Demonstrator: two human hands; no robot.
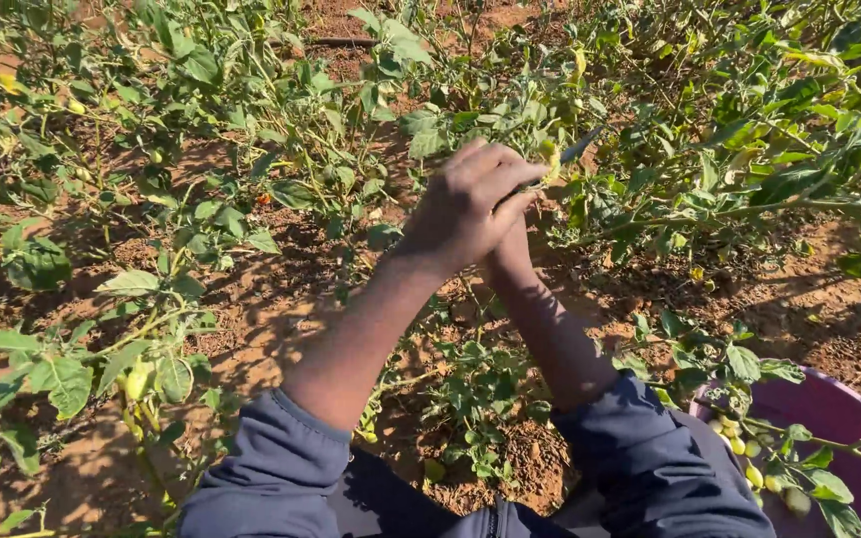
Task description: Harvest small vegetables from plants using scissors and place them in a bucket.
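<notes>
Both hands meeting at plant top: left hand [465, 204] curling over, pinching small yellow fruit [549, 151]; right hand [510, 249] hidden behind, grip unclear. Risking snapped stem [650, 214] or fruit dropping onto soil [281, 319], missing purple tub [839, 418].

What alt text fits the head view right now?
Both hands meet at a leafy plant, the left hand covering most of the right hand, fingers closed around a small yellow-green fruit. A purple tub holding similar fruits sits lower right on reddish soil.
</notes>
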